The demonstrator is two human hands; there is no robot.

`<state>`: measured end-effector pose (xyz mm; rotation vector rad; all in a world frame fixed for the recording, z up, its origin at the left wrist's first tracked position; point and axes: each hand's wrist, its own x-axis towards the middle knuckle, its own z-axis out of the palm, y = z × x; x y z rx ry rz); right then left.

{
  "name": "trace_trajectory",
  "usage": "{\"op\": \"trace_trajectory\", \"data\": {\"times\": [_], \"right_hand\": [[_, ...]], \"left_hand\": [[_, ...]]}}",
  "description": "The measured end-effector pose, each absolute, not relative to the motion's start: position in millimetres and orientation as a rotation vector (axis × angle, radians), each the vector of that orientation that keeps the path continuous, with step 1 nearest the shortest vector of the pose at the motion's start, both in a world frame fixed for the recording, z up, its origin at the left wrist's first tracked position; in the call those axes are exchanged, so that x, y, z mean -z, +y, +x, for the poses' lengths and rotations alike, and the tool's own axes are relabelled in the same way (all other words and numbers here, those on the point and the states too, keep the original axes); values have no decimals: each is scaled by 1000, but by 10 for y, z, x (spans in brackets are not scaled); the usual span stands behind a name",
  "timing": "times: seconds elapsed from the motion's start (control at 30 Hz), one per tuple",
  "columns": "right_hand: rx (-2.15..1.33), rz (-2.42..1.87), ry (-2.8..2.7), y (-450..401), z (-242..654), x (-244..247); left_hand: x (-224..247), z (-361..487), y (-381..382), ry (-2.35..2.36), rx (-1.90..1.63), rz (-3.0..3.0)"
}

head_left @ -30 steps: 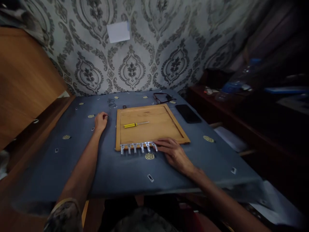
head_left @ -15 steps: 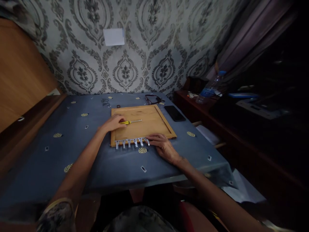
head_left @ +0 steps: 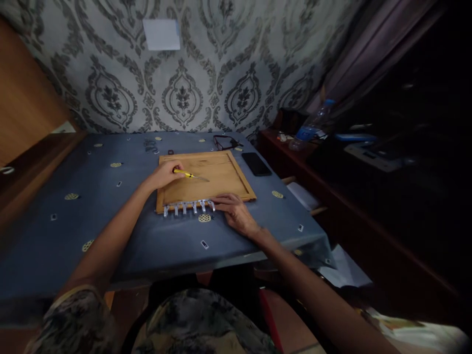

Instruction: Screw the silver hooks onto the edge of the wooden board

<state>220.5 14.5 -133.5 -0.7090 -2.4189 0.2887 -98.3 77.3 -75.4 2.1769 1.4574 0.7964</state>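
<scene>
A wooden framed board [head_left: 206, 169] lies on the table. Along its near edge runs a metal hook rail [head_left: 189, 204], with several silver hooks hanging over the side. My left hand [head_left: 167, 173], above the board's left part, is closed around the yellow handle of a screwdriver [head_left: 188, 174]; its thin shaft points right and slightly down over the panel. At the rail's right end, my right hand [head_left: 236, 212] grips the rail against the board's edge, fingers reaching left. The undersides of those fingers are hidden.
Behind the board lie eyeglasses [head_left: 224, 142] and a small dark square item [head_left: 170, 152]. A black phone [head_left: 256, 163] sits to its right. On the dark red surface at right stands a plastic bottle [head_left: 308, 128]. A patterned wall [head_left: 180, 98] rises behind the table.
The view has shifted, so everything sits further left and higher. The screwdriver has tilted, its tip now lower than its handle. My right hand stays at the rail's end.
</scene>
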Motion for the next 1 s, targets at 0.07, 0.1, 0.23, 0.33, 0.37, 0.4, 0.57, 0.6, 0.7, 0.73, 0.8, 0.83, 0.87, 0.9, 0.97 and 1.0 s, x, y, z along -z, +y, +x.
{"op": "trace_trajectory", "data": {"times": [0.07, 0.1, 0.23, 0.33, 0.37, 0.4, 0.57, 0.6, 0.7, 0.73, 0.8, 0.83, 0.87, 0.9, 0.97, 1.0], "right_hand": [[-284, -704, -2407, 145, 2197, 1324], [-284, -702, -2402, 146, 2194, 1322], [-299, -710, -2398, 150, 2198, 1321], [-313, -717, -2409, 146, 2204, 1311], [-314, -717, -2412, 144, 2206, 1304], [-314, -716, -2414, 141, 2206, 1298], [-302, -707, -2407, 133, 2199, 1286], [-302, -705, -2404, 133, 2197, 1288], [-317, -704, -2395, 131, 2195, 1290], [-327, -705, -2395, 129, 2196, 1288], [-348, -708, -2395, 121, 2200, 1280], [-358, -711, -2395, 117, 2203, 1275], [-367, -716, -2393, 111, 2205, 1270], [-376, -722, -2391, 106, 2208, 1265], [-394, -737, -2386, 96, 2210, 1257], [-400, -743, -2383, 93, 2211, 1255]], "left_hand": [[639, -918, 739, 1408, -947, 2140], [584, -888, 723, 1381, -1023, 2116], [375, -792, 627, 1292, -1295, 1995], [228, -730, 515, 1236, -1439, 1920], [184, -703, 472, 1202, -1476, 1904], [145, -671, 427, 1144, -1523, 1890], [89, -437, 220, 1046, -1514, 1958], [103, -386, 185, 1042, -1503, 1967], [140, -255, 93, 1045, -1467, 2073], [141, -220, 68, 1059, -1457, 2145], [121, -160, 31, 1094, -1445, 2306], [103, -134, 23, 1106, -1442, 2376], [85, -108, 22, 1109, -1438, 2433], [69, -83, 28, 1108, -1430, 2477], [53, -36, 54, 1097, -1407, 2546], [56, -15, 70, 1090, -1389, 2578]]}}
